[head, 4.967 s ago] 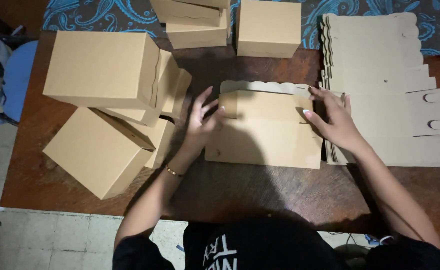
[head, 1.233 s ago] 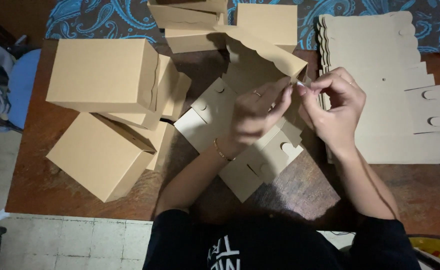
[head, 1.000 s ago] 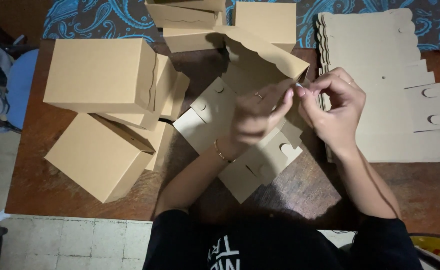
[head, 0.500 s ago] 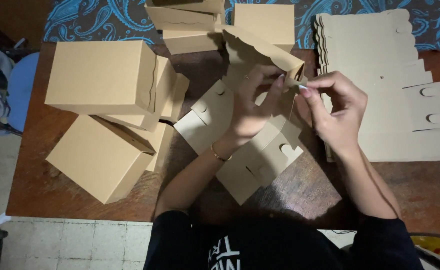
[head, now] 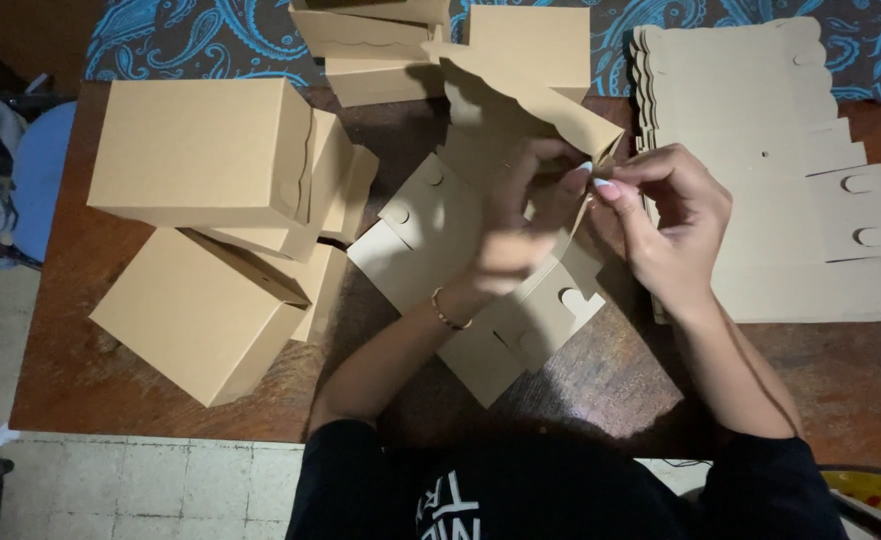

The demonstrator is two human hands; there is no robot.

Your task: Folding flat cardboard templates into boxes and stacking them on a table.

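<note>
**Both hands pinching a half-folded cardboard box blank, mid-table**

Nearest the viewer: black-sleeved arms reach out over the wooden table [head: 110,390]. A thin bracelet [head: 447,312] sits on the left wrist.

Left hand [head: 520,225]: fingers curled and closed on a panel of the box blank [head: 430,215], near its upper fold. Slightly blurred, so the exact finger placement is unclear.

Right hand [head: 665,225]: thumb and forefinger pressed together on the edge of the same blank, fingertips nearly meeting those of the left hand.

The blank lies at table centre, partly raised. Its lower flaps with round tab cut-outs rest flat on the wood; its scalloped upper panel stands up behind the hands.

Left of the hands: a pile of finished boxes [head: 205,150], closed, some tilted and leaning on one another.

Right of the hands: a stack of flat blanks [head: 760,110], scalloped along its left edge, just beside the right hand.

Farthest: more assembled boxes [head: 530,45] at the table's back edge, against a blue patterned cloth [head: 190,35].
</note>
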